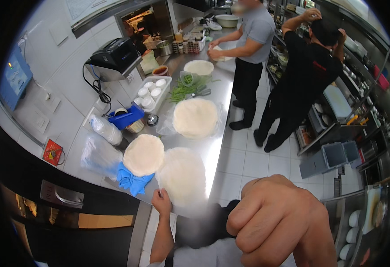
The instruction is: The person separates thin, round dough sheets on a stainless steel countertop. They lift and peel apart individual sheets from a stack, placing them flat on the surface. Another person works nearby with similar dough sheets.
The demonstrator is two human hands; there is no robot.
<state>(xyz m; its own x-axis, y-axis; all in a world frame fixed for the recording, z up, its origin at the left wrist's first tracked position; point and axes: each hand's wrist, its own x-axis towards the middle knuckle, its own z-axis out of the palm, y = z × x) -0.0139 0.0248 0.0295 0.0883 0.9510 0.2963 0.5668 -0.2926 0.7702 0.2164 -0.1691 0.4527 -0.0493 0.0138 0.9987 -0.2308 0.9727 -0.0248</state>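
My left hand (161, 201) pinches the near-left edge of a thin plastic film at a flat round of dough (183, 177) on the steel counter's near end. Large and close to the camera, my right hand (281, 220) is raised with its fingers curled; its palm side is hidden, and I see nothing in it. Left of the near round, another dough round (143, 155) lies partly over a crumpled blue cloth (134, 179). Farther up, a stack of pale dough rounds (195, 117) rests on clear plastic.
On the counter (226, 80) are green beans (183, 90), scissors (201, 92), a basket (165, 91) of white cups and another dough round (199, 67). Plastic bags (100, 155) lie at left. A person in grey (256, 30) works at the far end; another in black (310, 70) stands in the aisle.
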